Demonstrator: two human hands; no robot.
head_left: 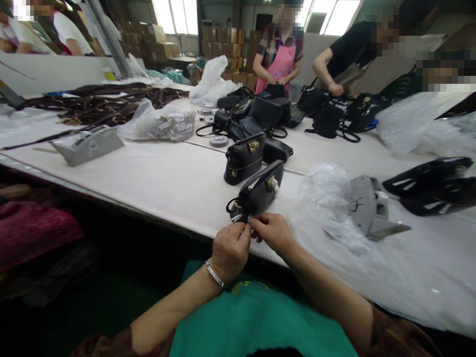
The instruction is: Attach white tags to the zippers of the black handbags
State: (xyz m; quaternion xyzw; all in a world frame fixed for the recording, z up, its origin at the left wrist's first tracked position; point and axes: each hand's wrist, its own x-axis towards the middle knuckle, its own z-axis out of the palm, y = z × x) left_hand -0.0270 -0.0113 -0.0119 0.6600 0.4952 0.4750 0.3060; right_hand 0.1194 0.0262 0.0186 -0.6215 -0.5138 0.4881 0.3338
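2 closed grips, left hand [231,250] and right hand [273,232], pinch the black zippered handbag [259,194] at its near end; I judge it light, semi-soft; steady its sides.

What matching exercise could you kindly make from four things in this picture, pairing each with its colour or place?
1. front black bag
2. bangle
3. apron across the table
4. heap of straps

A. pink
B. dark brown
C. on the table, beside the left hand and right hand
D. silver

Pairs: 1-C, 2-D, 3-A, 4-B
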